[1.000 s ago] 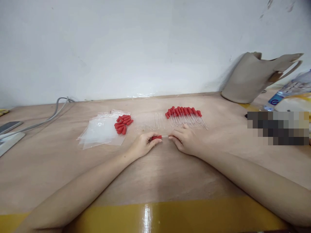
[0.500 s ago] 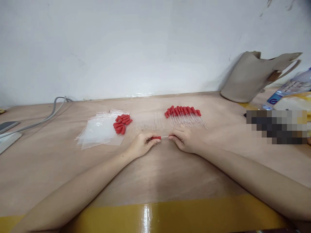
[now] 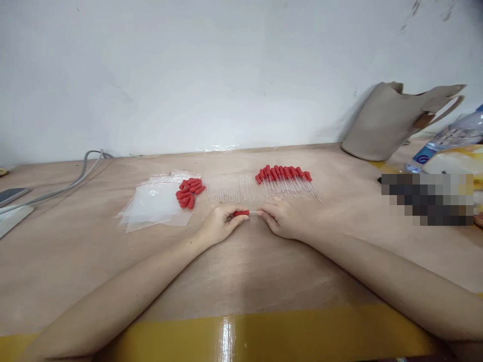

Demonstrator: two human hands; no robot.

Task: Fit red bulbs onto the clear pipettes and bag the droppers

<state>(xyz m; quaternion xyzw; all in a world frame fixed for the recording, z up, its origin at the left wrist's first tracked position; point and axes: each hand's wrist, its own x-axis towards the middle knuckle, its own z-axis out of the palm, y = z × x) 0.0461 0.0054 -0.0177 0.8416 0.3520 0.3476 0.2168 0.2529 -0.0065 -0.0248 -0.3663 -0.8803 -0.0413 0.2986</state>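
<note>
My left hand (image 3: 223, 221) pinches a red rubber dropper bulb (image 3: 241, 213) between thumb and fingers. Closed on a clear glass dropper tube (image 3: 253, 213) is my right hand (image 3: 281, 217); the tube's left end meets the bulb's open end. How deep the tube sits in the bulb I cannot tell. Beyond my left hand lies a pile of loose red bulbs (image 3: 189, 192), beside a row of bare glass tubes (image 3: 228, 188). Behind my right hand, several droppers (image 3: 285, 173) with red bulbs fitted lie side by side, tips toward me.
Clear plastic zip bags (image 3: 151, 203) lie fanned out at left, partly under the bulbs. A grey cable (image 3: 81, 176) and a phone (image 3: 13, 195) are at far left. At right stand a beige bag (image 3: 381, 123) and a plastic bottle (image 3: 433, 148), near a blurred-out patch. Yellow tape (image 3: 188, 337) runs along the front edge.
My right hand has shifted slightly left toward my left hand, and less of the glass tube shows between them. The left hand has stayed nearly still.
</note>
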